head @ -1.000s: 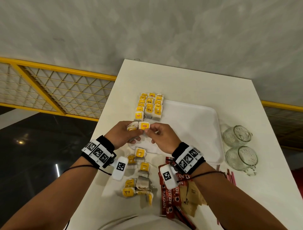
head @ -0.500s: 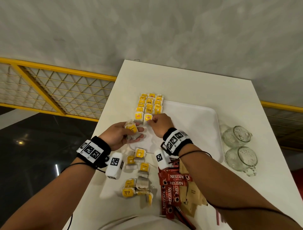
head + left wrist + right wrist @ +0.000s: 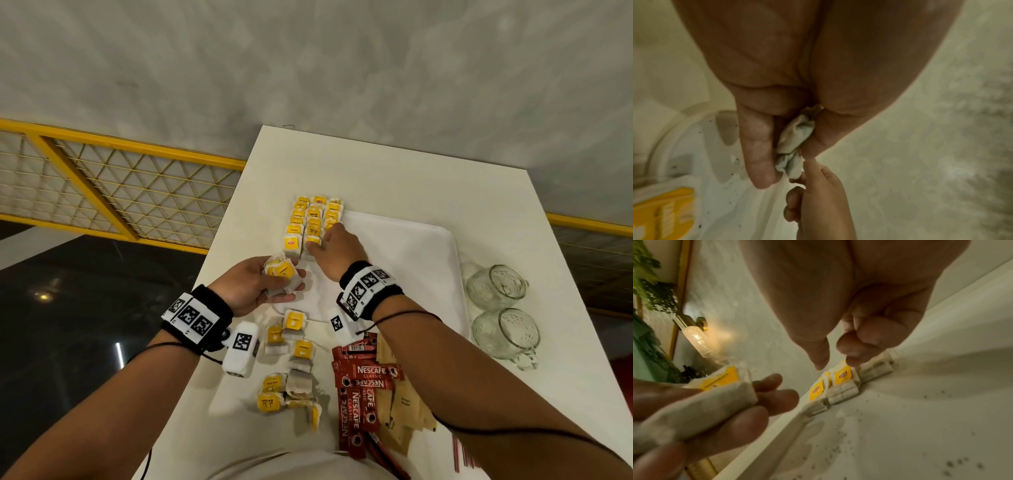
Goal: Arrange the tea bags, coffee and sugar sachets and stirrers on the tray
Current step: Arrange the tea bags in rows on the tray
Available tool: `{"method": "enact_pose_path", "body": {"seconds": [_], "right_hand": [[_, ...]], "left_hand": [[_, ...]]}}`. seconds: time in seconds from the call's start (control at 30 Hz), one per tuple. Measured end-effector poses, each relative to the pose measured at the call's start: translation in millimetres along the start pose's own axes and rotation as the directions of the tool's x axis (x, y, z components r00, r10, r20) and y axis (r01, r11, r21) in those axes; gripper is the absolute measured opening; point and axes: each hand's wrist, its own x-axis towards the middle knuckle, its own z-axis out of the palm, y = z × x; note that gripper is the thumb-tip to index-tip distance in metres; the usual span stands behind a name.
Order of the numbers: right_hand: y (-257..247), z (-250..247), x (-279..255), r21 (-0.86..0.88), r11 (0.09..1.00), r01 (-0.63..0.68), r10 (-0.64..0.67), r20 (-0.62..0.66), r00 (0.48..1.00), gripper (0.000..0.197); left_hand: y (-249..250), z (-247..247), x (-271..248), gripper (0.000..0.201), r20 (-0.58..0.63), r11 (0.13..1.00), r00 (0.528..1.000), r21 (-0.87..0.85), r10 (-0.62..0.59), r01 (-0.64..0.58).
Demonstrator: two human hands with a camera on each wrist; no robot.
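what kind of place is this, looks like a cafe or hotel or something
Probably a hotel or café refreshment station, though that is a guess. A white tray holds neat rows of tea bags, Nescafe sachets lie near the table's front edge, and two glass mugs lie beside the tray. A wall lamp shows too.

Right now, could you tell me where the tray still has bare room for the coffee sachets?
The white tray is bare from the tea bag rows across to the rim beside the glass mugs. Its left side is crowded: both hands work there, right hand at the rows, left hand holding tea bags.
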Motion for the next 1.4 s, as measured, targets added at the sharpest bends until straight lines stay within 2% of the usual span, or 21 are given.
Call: {"method": "enact_pose_path", "body": {"seconds": [0.1, 0.2, 0.27, 0.37, 0.57, 0.67, 0.83, 0.93, 1.0, 1.13, 1.23, 1.33, 1.4], "right_hand": [[2, -9, -13, 0.052, 0.991, 0.121, -0.124, 0.054, 0.991, 0.032], [5, -14, -33, 0.145, 0.947, 0.288, -0.309, 0.153, 0.939, 0.031], [8, -13, -46, 0.212, 0.921, 0.328, -0.37, 0.201, 0.907, 0.029], [17, -6, -56, 0.262, 0.903, 0.339, -0.393, 0.192, 0.899, 0.017], [26, 1, -67, 0.365, 0.88, 0.303, -0.344, 0.051, 0.937, 0.024], [29, 7, -74, 0.435, 0.854, 0.285, -0.307, -0.021, 0.951, 0.016], [32, 15, -79, 0.488, 0.846, 0.213, -0.246, 0.005, 0.969, 0.01], [32, 6, -74, 0.48, 0.85, 0.218, -0.224, -0.045, 0.974, 0.013], [30, -4, -67, 0.499, 0.84, 0.214, -0.192, -0.096, 0.977, 0.013], [29, -25, -42, 0.505, 0.84, 0.199, -0.118, -0.188, 0.975, 0.021], [38, -23, -18, 0.449, 0.883, 0.136, -0.07, -0.16, 0.985, 0.029], [48, -8, -1, 0.322, 0.945, 0.048, -0.023, -0.081, 0.996, 0.037], [52, 0, 3, 0.224, 0.974, 0.008, 0.0, -0.035, 0.999, 0.036]], "left_hand": [[0, 3, -2, 0.044, 0.016, 0.997, 1.0, 0.078, 0.008, -0.009], [1, 5, -4, 0.039, 0.06, 0.984, 0.998, 0.178, 0.017, -0.027], [1, 7, -4, 0.032, 0.095, 0.968, 0.995, 0.246, 0.018, -0.041], [2, 13, -6, 0.03, 0.119, 0.937, 0.993, 0.344, 0.025, -0.065], [3, 21, -10, 0.029, 0.084, 0.915, 0.995, 0.396, 0.051, -0.08], [3, 25, -9, 0.027, 0.016, 0.894, 0.995, 0.436, 0.101, -0.097], [0, 26, -4, 0.021, -0.055, 0.891, 0.985, 0.438, 0.163, -0.123], [-3, 26, 1, 0.023, -0.088, 0.93, 0.986, 0.352, 0.143, -0.104], [-3, 25, 4, 0.022, -0.106, 0.97, 0.989, 0.232, 0.1, -0.073], [0, 17, 6, 0.044, -0.06, 1.0, 0.998, -0.007, 0.0, -0.001], [-1, 12, 6, 0.051, -0.006, 0.995, 1.0, -0.096, -0.023, 0.022], [-3, 8, 7, 0.055, 0.038, 0.994, 0.999, -0.108, -0.012, 0.016], [-3, 9, 7, 0.051, 0.052, 0.996, 0.999, -0.088, -0.004, 0.009]]}}
